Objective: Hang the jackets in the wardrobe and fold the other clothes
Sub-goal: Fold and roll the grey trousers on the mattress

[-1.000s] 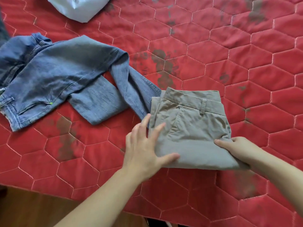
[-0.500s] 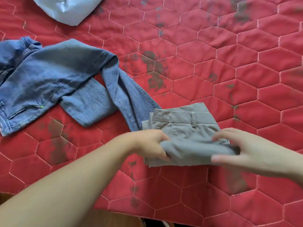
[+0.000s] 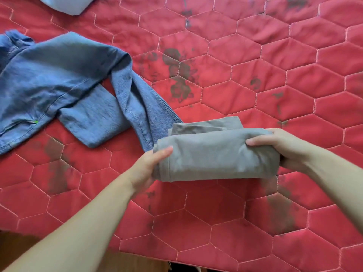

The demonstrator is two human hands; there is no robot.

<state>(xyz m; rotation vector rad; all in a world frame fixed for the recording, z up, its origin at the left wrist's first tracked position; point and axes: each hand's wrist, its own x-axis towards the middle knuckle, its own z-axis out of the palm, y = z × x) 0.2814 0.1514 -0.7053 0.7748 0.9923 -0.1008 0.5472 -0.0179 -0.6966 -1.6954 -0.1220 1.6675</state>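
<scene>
Folded again, khaki trousers [image 3: 216,154] gripped by both hands

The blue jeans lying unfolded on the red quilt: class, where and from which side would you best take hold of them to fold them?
Probably at the waistband end of the blue jeans, at the quilt's left edge, coming from the left. The legs there lie flat together, while toward the folded khaki trousers one leg twists across the other.

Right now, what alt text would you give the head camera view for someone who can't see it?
Two bare hands, left hand and right hand, grip the ends of a folded grey cotton trousers bundle over a red hexagon-quilted bedcover. Unfolded blue denim jeans lie to the left.
</scene>
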